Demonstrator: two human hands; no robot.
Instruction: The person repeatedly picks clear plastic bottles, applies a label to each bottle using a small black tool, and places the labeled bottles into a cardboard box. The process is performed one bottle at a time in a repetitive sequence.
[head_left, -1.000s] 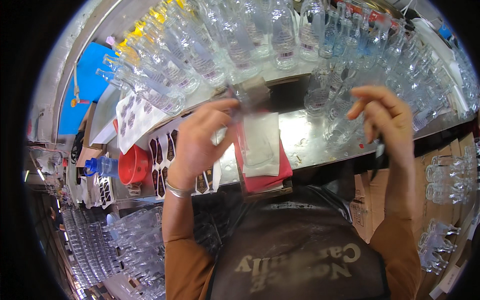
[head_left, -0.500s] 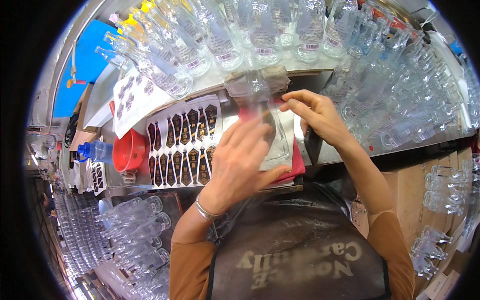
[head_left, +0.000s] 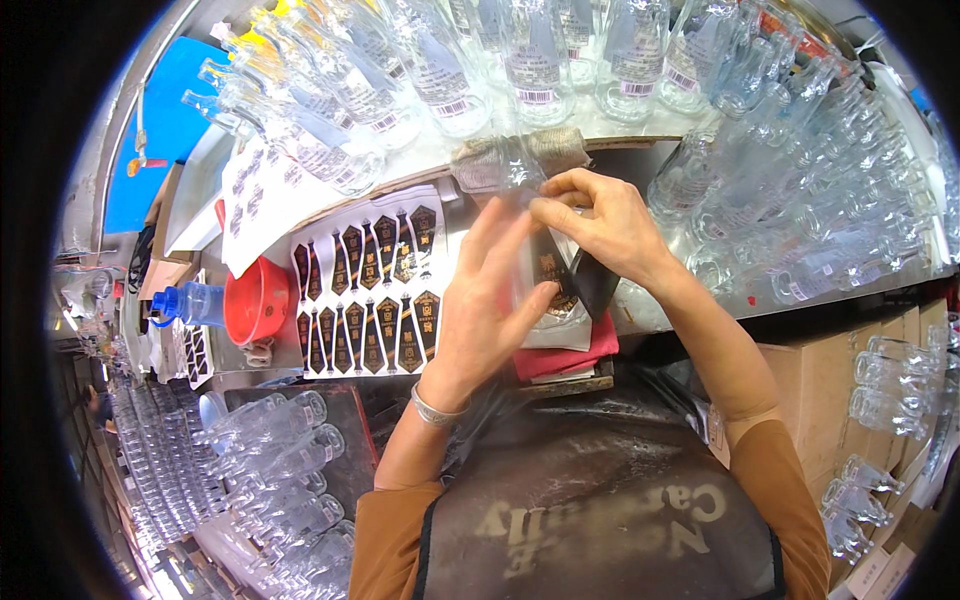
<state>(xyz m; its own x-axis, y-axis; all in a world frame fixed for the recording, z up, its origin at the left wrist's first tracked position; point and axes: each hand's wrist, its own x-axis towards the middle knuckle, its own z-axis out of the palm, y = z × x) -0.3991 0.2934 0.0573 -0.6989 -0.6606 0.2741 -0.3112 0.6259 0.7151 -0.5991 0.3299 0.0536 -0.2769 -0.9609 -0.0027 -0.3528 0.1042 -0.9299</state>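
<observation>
A clear glass bottle (head_left: 577,332) lies on its back on a padded rest, base toward me. Its neck lies on a rolled beige cloth (head_left: 555,150). A black label with gold print (head_left: 549,268) shows on its body. My left hand (head_left: 487,285), smeared by motion, lies along the bottle's left side, fingers stretched and thumb over the label. At the neck end, my right hand (head_left: 600,222) has thumb and forefinger pinched together; what lies between them is hidden. Under that hand is a dark flat piece (head_left: 597,285) whose kind I cannot tell.
Left of the bottle lies a sheet of black labels (head_left: 370,290). Beyond it are a red bucket (head_left: 256,305) and a blue-capped plastic bottle (head_left: 195,304). Glass bottles (head_left: 535,65) crowd the back and right. A red cloth (head_left: 567,360) lies under the work spot; cardboard boxes (head_left: 820,385) stand right.
My left hand has moved up along the bottle, its fingers nearer the neck. My right hand has shifted left to the neck, its fingertips closer together. More of the black label shows.
</observation>
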